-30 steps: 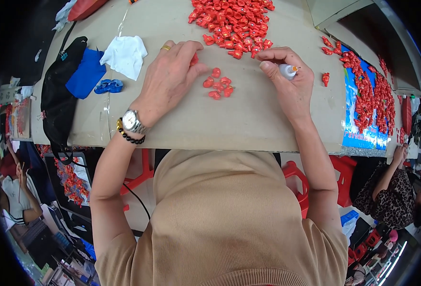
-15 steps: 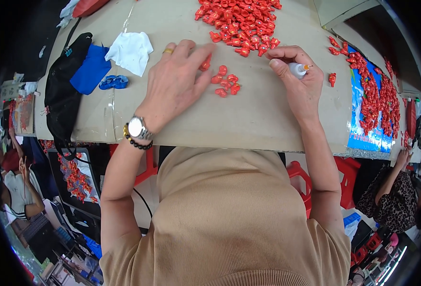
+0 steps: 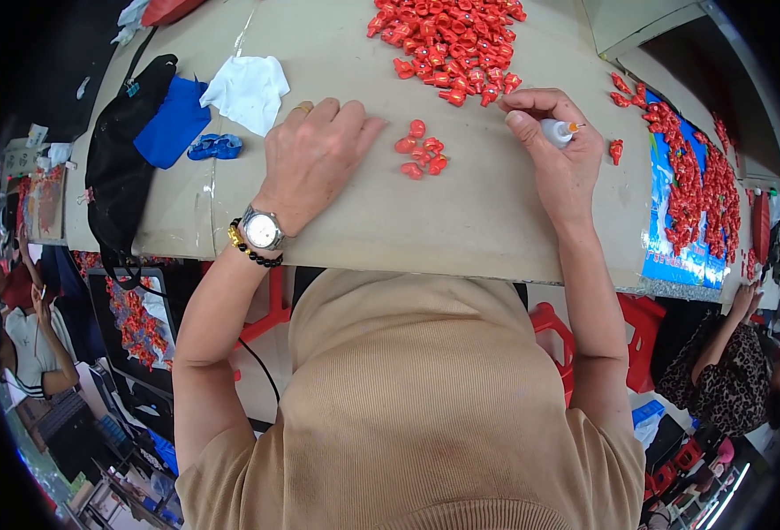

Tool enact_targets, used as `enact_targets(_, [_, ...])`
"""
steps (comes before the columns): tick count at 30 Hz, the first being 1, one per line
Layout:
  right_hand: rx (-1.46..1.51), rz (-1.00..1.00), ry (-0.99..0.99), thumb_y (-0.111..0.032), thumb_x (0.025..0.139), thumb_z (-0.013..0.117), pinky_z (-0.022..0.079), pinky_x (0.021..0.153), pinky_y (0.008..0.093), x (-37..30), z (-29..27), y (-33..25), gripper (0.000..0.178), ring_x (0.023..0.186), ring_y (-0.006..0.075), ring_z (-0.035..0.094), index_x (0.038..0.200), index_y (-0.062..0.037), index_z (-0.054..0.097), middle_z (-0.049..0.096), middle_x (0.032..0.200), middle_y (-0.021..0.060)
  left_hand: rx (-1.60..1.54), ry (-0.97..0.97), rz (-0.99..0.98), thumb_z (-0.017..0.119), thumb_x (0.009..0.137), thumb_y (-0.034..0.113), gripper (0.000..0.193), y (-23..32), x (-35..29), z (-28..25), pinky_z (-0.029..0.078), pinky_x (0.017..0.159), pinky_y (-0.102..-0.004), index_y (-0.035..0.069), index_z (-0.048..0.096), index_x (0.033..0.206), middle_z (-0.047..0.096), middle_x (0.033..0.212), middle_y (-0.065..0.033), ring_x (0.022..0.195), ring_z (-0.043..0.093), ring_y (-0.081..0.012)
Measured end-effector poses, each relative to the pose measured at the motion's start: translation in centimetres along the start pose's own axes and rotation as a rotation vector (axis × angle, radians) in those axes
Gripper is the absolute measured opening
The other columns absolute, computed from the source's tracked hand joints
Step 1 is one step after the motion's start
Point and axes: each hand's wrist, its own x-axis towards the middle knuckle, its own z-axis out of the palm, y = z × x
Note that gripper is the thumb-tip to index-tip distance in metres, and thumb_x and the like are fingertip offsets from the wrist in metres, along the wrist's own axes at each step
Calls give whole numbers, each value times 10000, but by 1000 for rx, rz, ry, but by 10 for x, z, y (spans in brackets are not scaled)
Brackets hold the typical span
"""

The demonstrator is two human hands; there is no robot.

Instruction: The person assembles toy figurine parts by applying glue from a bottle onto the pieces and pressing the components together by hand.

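My left hand (image 3: 319, 155) hovers over or rests on the table left of a small group of red plastic pieces (image 3: 422, 155). Its fingers curl under, and whatever they may hold is hidden. In my right hand (image 3: 562, 150) lies a small white squeeze bottle (image 3: 556, 132) with a thin orange-tipped nozzle pointing right. The thumb and forefinger of that hand come together beside the near edge of a big heap of red plastic pieces (image 3: 461, 40). I cannot make out anything between those two fingertips.
A white cloth (image 3: 247, 88), a blue cloth (image 3: 169, 124), a crumpled blue item (image 3: 215, 147) and a black bag (image 3: 116, 168) lie to the left. At right, many red pieces cover a blue sheet (image 3: 659, 234). One red piece (image 3: 616, 151) lies apart. Other people sit at both sides.
My left hand has drawn back leftward from the small group, its fingers curling in. The red piece seen at its fingertips is out of sight. My right hand has barely moved.
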Motion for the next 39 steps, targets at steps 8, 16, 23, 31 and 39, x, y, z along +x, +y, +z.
enact_targets(8, [122,62,57,-10,824,649,485,711,223,-3,4,-12,114,778,89,589,938,-1,649,647,830,33,-398,-12,-386,673,833,292,321,-16,-5,-10,357,370,-299,65,528,658,532,582,-26,442,475,-171])
enact_targets(16, [89,207,-173,23,779,645,421,598,212,-7,10,-37,334,716,76,517,1095,-18,543,574,851,39,-2755,7,-1375,473,931,181,207,30,1,-36,355,494,-219,-8,539,983,582,933,-144,728,484,-183])
enact_targets(23, [162,211,-255,64,799,526,434,703,223,-8,8,-41,379,821,81,530,1139,-50,403,560,925,33,-2584,-124,-1243,475,953,192,237,54,-4,-35,340,410,-209,-2,530,1077,629,991,-129,679,507,-153])
enact_targets(31, [269,152,-212,30,835,563,466,665,233,-19,8,-44,346,882,131,601,1164,-8,464,529,1017,62,-2457,-181,-955,482,966,321,403,56,-13,-30,315,386,-189,4,516,1213,638,1013,-91,615,479,-109])
enact_targets(39, [272,119,-159,75,793,607,500,617,231,-22,7,-47,332,834,189,663,1110,22,521,571,1073,111,-2675,-150,-1027,500,957,324,435,62,-11,-30,311,381,-181,25,476,1271,517,839,-29,578,405,-95])
